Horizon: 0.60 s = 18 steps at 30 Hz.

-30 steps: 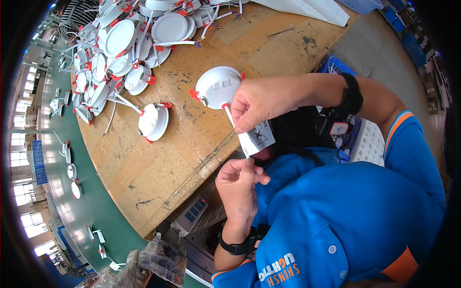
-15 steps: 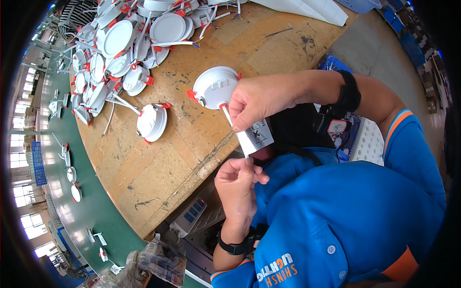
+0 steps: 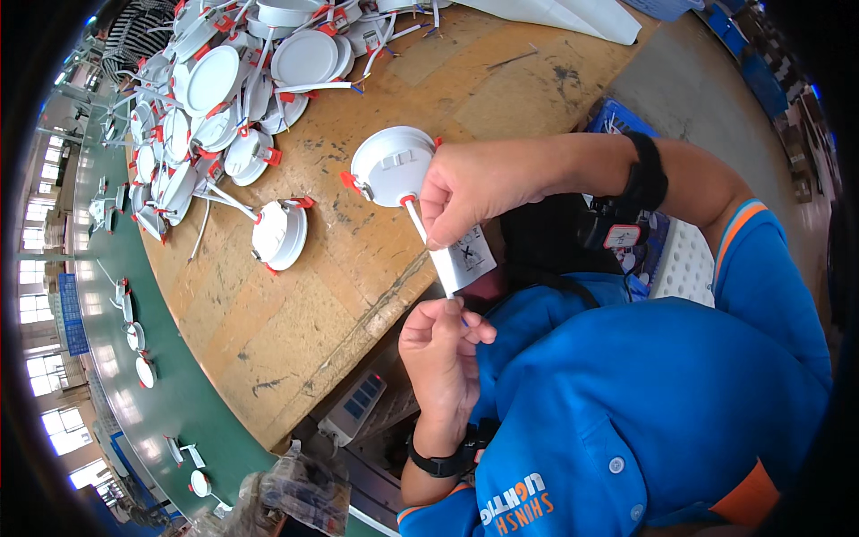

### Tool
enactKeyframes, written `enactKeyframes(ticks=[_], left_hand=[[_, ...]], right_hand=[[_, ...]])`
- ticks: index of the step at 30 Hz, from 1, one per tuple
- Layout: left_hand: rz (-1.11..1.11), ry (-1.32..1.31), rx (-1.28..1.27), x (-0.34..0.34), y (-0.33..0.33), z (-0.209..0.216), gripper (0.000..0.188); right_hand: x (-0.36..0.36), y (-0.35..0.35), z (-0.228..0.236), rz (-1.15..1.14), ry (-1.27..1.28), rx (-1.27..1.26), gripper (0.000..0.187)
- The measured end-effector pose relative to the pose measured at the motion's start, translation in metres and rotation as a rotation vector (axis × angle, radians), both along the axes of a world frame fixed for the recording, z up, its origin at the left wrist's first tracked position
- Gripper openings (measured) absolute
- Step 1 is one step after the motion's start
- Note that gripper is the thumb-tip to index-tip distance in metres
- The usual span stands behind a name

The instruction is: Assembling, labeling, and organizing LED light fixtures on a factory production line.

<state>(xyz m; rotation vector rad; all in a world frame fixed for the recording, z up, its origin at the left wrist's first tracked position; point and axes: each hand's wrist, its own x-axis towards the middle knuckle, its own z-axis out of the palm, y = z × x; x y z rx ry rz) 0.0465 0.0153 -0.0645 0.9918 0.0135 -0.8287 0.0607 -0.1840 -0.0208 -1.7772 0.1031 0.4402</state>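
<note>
My right hand [image 3: 474, 188] is closed in a pinch on the white cable [image 3: 417, 219] of a round white downlight [image 3: 394, 167] with red clips. That lamp rests back-side up near the table's edge. A white printed label [image 3: 467, 262] is on the cable just below my right fingers, its printed part standing out to the side. My left hand [image 3: 443, 345] is closed in a pinch on the cable's lower end, below the label. A bit of blue wire shows at my left fingertips. Whether the label is fully stuck around the cable I cannot tell.
A heap of similar downlights [image 3: 215, 80] covers the table's far left, with one downlight [image 3: 279, 234] apart on the wooden table [image 3: 295, 331]. Left of it runs a green conveyor [image 3: 170, 309] with several lamps. A white sheet [image 3: 573, 18] lies at the back; a blue crate [image 3: 617, 116] stands right.
Both hands, the cable and the label have shifted slightly left along with the view. The label's printed part is turned a little differently. Lamps on the green conveyor have moved nearer.
</note>
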Motion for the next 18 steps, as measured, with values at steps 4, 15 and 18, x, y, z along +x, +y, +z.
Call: enactKeyframes(ticks=[4,15,18], left_hand=[[0.01,-0.009,-0.01,-0.001,0.0,0.0,0.014],[0.022,0.018,-0.096,-0.002,0.004,-0.001,0.015],[0.018,0.0,-0.107,-0.002,0.005,0.002,0.015]], right_hand=[[-0.001,0.0,0.002,0.001,0.002,-0.009,0.016],[-0.008,-0.005,0.002,-0.045,-0.111,-0.018,0.022],[-0.015,-0.013,0.004,-0.122,-0.172,-0.161,0.025]])
